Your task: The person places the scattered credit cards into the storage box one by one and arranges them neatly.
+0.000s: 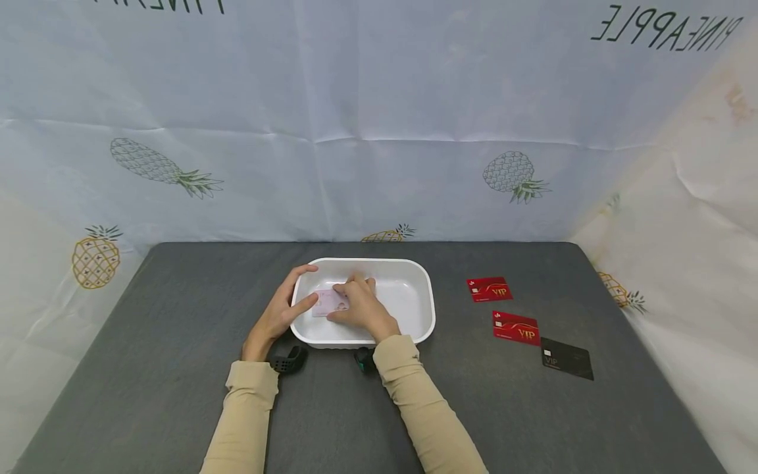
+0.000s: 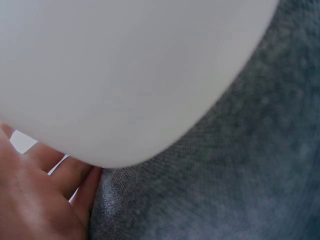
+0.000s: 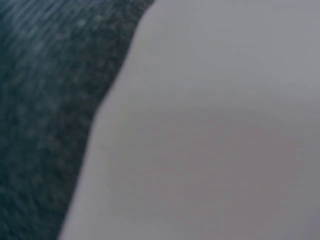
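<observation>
In the head view a white plastic tray (image 1: 408, 309) stands near the table's far edge. My left hand (image 1: 279, 317) holds its left end, fingers along the outer wall and thumb reaching inside. Part of that hand also shows beneath the tray's wall in the left wrist view. A pale pink printed card (image 1: 328, 303) lies low inside the tray at the left. Over its right part is my right hand (image 1: 362, 308), with thumb and index finger pinching the card's near and far edges. Only blurred white tray wall (image 3: 200, 125) and table cloth fill the right wrist view.
Right of the tray lie two red VIP cards, a farther one (image 1: 489, 289) and a nearer one (image 1: 515, 327). A black VIP card (image 1: 566, 359) touches or nearly touches the nearer one. The dark grey table (image 1: 177, 342) backs onto a pineapple-print curtain (image 1: 355, 184).
</observation>
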### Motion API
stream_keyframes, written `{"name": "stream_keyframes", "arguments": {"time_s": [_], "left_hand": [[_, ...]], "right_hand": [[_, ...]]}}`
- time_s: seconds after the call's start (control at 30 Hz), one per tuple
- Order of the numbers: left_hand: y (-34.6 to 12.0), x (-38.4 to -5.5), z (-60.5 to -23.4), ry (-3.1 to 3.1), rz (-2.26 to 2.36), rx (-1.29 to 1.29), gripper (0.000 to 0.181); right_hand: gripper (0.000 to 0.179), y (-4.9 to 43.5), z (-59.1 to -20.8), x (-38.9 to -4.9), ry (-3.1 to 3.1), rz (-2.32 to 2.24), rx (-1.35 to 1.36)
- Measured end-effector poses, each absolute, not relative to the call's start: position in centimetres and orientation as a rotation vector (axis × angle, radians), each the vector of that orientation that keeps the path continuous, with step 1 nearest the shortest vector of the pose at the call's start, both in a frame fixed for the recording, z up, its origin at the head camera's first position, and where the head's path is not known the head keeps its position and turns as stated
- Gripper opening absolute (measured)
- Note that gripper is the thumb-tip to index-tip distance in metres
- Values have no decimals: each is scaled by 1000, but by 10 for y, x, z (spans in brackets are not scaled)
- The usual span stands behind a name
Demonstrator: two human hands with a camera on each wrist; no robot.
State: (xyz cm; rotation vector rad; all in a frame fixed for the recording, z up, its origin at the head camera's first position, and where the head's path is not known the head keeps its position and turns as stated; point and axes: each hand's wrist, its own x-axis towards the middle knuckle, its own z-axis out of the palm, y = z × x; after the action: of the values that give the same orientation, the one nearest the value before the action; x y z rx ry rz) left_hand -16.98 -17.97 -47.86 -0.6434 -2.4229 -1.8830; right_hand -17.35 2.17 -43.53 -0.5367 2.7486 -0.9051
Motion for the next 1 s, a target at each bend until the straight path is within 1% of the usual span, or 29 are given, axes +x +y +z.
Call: {"name": "stream_keyframes", "arguments": {"time_s": [0.37,1.0], "left_hand": [[-180,-169,-478,-2426,-1891,-632,54],[-179,-170,-478,-2413,-1907,-634,54]], "right_hand": [[61,21,-436,-173,2727,-931,-516],[58,23,-433,-171,2747,-921,-525]]}}
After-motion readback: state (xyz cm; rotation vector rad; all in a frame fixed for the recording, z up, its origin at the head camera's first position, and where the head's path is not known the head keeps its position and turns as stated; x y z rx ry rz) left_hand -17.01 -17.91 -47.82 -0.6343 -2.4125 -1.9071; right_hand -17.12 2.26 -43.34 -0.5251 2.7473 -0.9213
